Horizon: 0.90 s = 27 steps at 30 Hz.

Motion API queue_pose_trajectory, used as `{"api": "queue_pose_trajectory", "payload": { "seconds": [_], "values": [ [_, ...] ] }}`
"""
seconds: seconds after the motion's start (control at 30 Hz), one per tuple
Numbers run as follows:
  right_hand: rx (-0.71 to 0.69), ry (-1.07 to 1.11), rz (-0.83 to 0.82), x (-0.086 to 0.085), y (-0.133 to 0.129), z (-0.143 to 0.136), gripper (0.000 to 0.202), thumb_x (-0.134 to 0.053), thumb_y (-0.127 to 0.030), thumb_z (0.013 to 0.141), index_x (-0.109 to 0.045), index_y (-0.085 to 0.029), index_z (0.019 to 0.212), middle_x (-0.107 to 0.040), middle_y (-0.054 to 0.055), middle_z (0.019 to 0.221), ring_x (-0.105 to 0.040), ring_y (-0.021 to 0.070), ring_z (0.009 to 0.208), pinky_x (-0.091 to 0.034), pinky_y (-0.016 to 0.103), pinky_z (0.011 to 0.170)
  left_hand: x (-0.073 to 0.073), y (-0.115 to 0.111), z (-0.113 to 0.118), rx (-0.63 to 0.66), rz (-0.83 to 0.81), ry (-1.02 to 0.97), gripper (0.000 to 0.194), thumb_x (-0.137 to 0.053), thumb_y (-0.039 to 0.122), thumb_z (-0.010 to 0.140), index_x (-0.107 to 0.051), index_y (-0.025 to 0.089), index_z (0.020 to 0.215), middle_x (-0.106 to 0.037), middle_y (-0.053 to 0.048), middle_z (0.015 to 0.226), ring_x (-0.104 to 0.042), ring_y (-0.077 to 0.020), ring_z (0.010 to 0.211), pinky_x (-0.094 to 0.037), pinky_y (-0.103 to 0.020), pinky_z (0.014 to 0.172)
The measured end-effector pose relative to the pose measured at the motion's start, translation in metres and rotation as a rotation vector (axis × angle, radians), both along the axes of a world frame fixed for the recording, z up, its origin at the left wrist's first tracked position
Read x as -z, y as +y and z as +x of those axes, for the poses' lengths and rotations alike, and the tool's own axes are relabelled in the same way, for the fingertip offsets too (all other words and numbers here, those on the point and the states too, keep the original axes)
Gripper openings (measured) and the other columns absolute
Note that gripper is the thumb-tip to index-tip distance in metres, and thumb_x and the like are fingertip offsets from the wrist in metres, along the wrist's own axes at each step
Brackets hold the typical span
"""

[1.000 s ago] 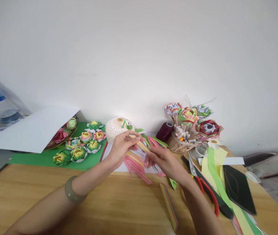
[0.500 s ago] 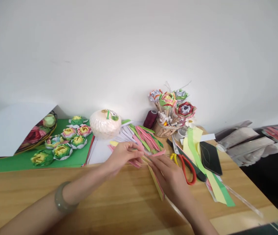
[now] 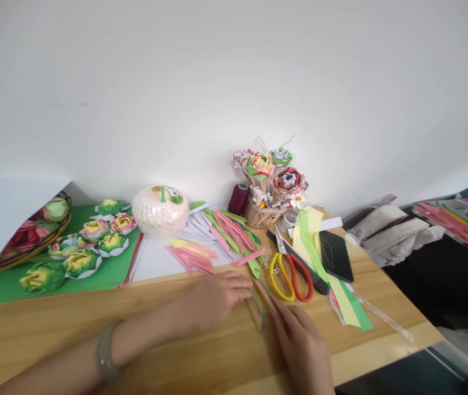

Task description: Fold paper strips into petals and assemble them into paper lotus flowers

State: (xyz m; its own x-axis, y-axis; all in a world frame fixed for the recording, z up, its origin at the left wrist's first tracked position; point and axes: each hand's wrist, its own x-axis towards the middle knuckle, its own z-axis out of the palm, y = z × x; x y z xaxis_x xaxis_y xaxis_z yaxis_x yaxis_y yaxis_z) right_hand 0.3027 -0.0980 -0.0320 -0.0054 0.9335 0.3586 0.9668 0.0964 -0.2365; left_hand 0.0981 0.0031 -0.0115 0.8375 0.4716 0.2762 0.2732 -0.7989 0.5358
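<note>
My left hand (image 3: pixel 217 296), a little blurred, reaches across the table with fingers bent together at a layered bundle of narrow paper strips (image 3: pixel 255 316) with yellow and green edges. Fingertips partly hide the bundle's upper end. My right hand (image 3: pixel 304 343) is closed on a second bundle of paper strips (image 3: pixel 267 296), pink and green, slanting out past its fingertips. Just beyond my hands lie folded green strips (image 3: pixel 253 267), pink strips (image 3: pixel 236 230) and a small pink and yellow pile (image 3: pixel 190 255). Scissors (image 3: pixel 293 277) with yellow and red handles rest beside my right hand.
Several paper flowers (image 3: pixel 81 263) sit on a green sheet (image 3: pixel 112 275) at left. Behind stand a wrapped white ball-shaped thing (image 3: pixel 159 214), a dark red thread spool (image 3: pixel 238 198) and a basket (image 3: pixel 261 215) of paper flowers. A phone (image 3: pixel 336 257) and long paper strips (image 3: pixel 343 293) lie right.
My hands have moved apart and lower, and two strip bundles now show between them. The pink and yellow pile has come into plain sight. The view has shifted to the right.
</note>
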Motion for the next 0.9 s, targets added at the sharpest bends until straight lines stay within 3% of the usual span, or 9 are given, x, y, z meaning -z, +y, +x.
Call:
{"api": "queue_pose_trajectory", "payload": {
  "seconds": [0.07, 0.23, 0.4, 0.63, 0.77, 0.9],
  "values": [
    [0.032, -0.053, 0.0, 0.0, -0.003, -0.003, 0.039, -0.03, -0.039, 0.093, -0.064, -0.02, 0.102, -0.065, 0.008, 0.087, -0.066, 0.0187, 0.076, -0.051, 0.025, 0.056, 0.004, -0.002, 0.003, 0.065, 0.101, 0.018, 0.035, -0.035, 0.01, 0.088, -0.059, 0.012, 0.113, -0.063, -0.009, 0.118, -0.05, -0.0189, 0.116, -0.038, -0.032, 0.1],
    [0.06, -0.111, -0.041, -0.002, -0.009, -0.006, 0.037, -0.032, -0.042, 0.092, -0.063, -0.024, 0.102, -0.065, 0.005, 0.082, -0.066, 0.0172, 0.071, -0.051, 0.024, 0.051, 0.008, -0.008, -0.002, 0.104, 0.14, 0.037, 0.035, -0.039, 0.008, 0.084, -0.061, 0.015, 0.11, -0.065, -0.004, 0.115, -0.05, -0.0189, 0.112, -0.041, -0.032, 0.097],
    [0.058, -0.117, -0.04, -0.005, -0.013, -0.005, 0.038, -0.035, -0.047, 0.09, -0.063, -0.024, 0.1, -0.067, 0.005, 0.087, -0.067, 0.0178, 0.075, -0.051, 0.023, 0.052, 0.0, -0.006, -0.009, 0.089, 0.181, 0.012, 0.036, -0.037, 0.007, 0.085, -0.059, 0.014, 0.112, -0.061, -0.005, 0.121, -0.051, -0.018, 0.113, -0.04, -0.032, 0.099],
    [0.003, 0.061, 0.061, -0.033, 0.007, -0.001, 0.039, -0.037, -0.044, 0.09, -0.067, -0.019, 0.088, -0.068, 0.009, 0.086, -0.067, 0.0182, 0.072, -0.051, 0.024, 0.052, -0.029, 0.024, -0.022, -0.162, 0.141, -0.126, 0.029, -0.039, 0.015, 0.088, -0.065, 0.017, 0.102, -0.069, -0.004, 0.104, -0.057, -0.0182, 0.099, -0.045, -0.035, 0.091],
    [-0.142, 0.104, 0.035, -0.059, 0.044, -0.01, 0.03, -0.042, -0.034, 0.089, -0.068, -0.019, 0.087, -0.068, 0.008, 0.086, -0.065, 0.0193, 0.076, -0.05, 0.027, 0.061, -0.051, 0.045, -0.032, -0.363, -0.031, -0.234, 0.023, -0.047, 0.025, 0.086, -0.069, 0.02, 0.093, -0.071, -0.004, 0.095, -0.059, -0.0195, 0.097, -0.045, -0.036, 0.089],
    [-0.213, 0.05, -0.167, -0.077, 0.094, -0.037, 0.02, -0.048, -0.022, 0.086, -0.068, -0.022, 0.088, -0.068, 0.005, 0.093, -0.064, 0.0178, 0.082, -0.046, 0.025, 0.067, -0.079, 0.057, -0.045, -0.539, -0.298, -0.377, 0.025, -0.05, 0.031, 0.082, -0.069, 0.019, 0.094, -0.07, -0.005, 0.099, -0.062, -0.0199, 0.093, -0.047, -0.033, 0.084]
  ]
}}
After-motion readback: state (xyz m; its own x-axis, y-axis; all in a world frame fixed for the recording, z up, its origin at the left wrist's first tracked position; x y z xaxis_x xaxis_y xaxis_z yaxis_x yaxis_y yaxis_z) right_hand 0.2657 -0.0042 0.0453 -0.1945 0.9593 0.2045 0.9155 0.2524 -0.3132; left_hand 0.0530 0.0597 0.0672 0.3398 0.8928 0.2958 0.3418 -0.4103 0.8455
